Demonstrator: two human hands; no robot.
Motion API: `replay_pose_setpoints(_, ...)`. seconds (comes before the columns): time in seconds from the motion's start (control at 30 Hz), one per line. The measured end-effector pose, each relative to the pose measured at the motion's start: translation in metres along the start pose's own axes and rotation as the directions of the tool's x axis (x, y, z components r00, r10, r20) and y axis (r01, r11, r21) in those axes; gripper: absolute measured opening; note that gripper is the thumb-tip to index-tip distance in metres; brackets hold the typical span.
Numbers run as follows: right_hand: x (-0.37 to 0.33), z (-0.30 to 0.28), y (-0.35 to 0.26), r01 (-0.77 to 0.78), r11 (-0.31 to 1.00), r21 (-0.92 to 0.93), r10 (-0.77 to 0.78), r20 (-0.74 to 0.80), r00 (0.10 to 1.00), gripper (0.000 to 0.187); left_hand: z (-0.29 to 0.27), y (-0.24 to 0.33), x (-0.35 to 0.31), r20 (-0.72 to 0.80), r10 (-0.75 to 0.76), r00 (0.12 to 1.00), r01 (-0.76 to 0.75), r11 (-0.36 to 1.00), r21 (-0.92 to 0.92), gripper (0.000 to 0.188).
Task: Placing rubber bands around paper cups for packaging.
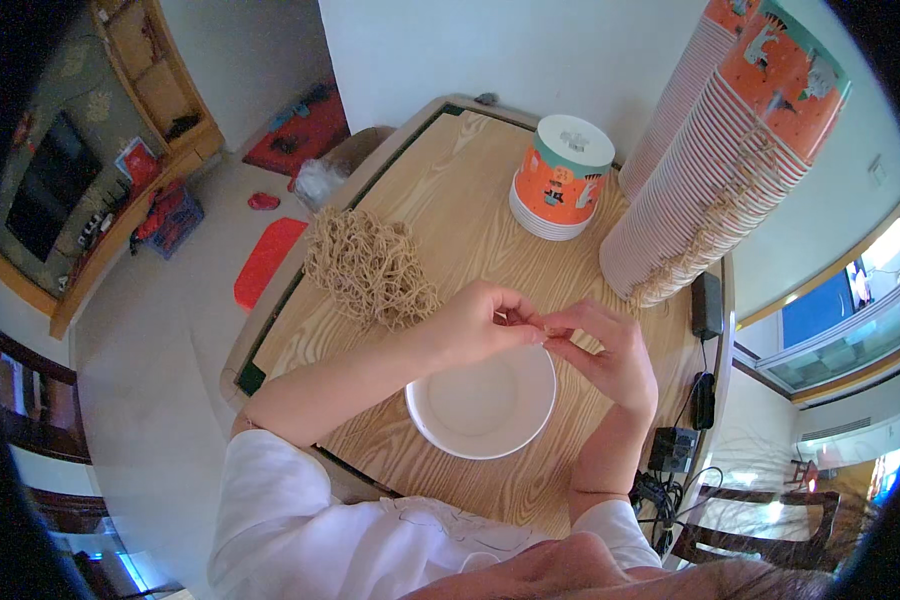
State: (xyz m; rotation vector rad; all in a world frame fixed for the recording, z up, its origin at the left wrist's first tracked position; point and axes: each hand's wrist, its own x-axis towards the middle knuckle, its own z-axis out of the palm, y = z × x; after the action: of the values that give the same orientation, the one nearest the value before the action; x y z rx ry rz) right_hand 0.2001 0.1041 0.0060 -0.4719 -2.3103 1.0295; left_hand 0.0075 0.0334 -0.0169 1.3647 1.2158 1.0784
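Note:
Above the far rim of a white paper bucket (478,405), my two hands meet with their fingertips together. My left hand (485,322) is closed in a pinch, and so is my right hand (607,350). Whatever lies between the fingertips is too small to make out. The bucket's inside is white, with nothing visible in it. Left of my left hand lies a tangled heap of tan twine (370,265). Beyond my hands a short stack of orange and green printed paper buckets (560,180) stands upside down.
Tall stacks of nested paper buckets (705,170) lean at the back right, tan strands (715,220) hanging along the nearer one. Black power adapters (674,449) and cables line the table's right edge. A red stool (270,262) stands left of the table (470,150); a chair (760,520) is at lower right.

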Motion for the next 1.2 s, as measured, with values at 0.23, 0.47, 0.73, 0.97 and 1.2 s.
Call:
replay_pose_setpoints(0.23,0.001,-0.001,0.003,0.115,0.990,-0.076,-0.123,-0.110,0.986,0.013,0.002,0.010,-0.001,-0.024,-0.217,0.976,0.209,0.958,-0.195,0.012)
replay_pose_setpoints(0.47,0.003,0.004,0.010,0.048,0.994,-0.099,-0.055,-0.071,0.996,0.006,0.004,0.007,-0.004,-0.124,0.078,0.989,-0.065,0.992,0.103,0.013)
replay_pose_setpoints(0.73,0.005,0.003,0.018,-0.056,0.978,-0.200,0.062,0.021,0.998,0.017,0.012,0.004,-0.010,-0.076,0.432,0.899,-0.309,0.747,0.588,0.010)
replay_pose_setpoints(0.97,-0.001,-0.002,0.062,-0.268,0.865,-0.423,0.343,0.110,0.933,0.027,0.018,-0.027,-0.002,0.055,0.496,0.866,-0.357,0.537,0.764,0.011)
replay_pose_setpoints(1.2,0.000,-0.001,0.066,-0.262,0.865,-0.428,0.365,0.177,0.914,0.027,0.021,-0.035,0.001,0.071,0.446,0.892,-0.328,0.531,0.782,0.007)
